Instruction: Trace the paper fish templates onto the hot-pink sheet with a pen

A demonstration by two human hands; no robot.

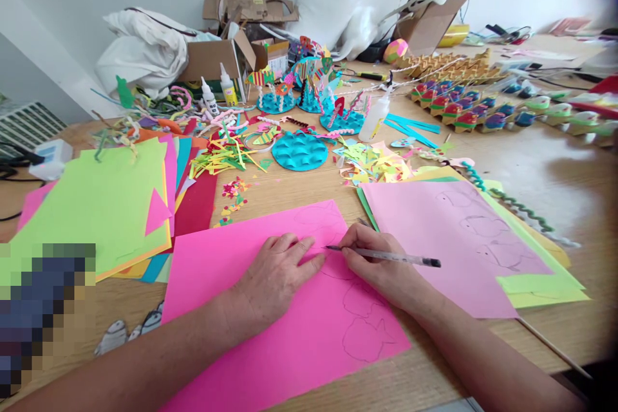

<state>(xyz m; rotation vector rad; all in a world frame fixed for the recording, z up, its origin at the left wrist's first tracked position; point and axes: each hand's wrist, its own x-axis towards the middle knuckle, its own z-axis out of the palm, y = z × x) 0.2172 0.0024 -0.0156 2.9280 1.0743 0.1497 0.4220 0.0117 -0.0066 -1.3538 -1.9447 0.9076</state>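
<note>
Head view: bright pink sheet (217, 296) lies flat at six o'clock, several fish outlines (365, 338) drawn down its right side, one probably unfinished at the nib, left part blank. Left hand (276, 275) is spread flat on it; right hand (381, 275) pinches a slim pen (411, 259), clear-barrelled, black-ended, nib toward nine o'clock.

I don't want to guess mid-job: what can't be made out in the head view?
Head view, fish outline near the pen: partly covered by the right hand.
Head view, pink sheet: near-left corner cut off by the bottom edge.
Head view, grey fish: partly covered by the left forearm.
Head view, small bottles: print too small to read.
Head view, left edge: pixelation hides what is there.
</note>
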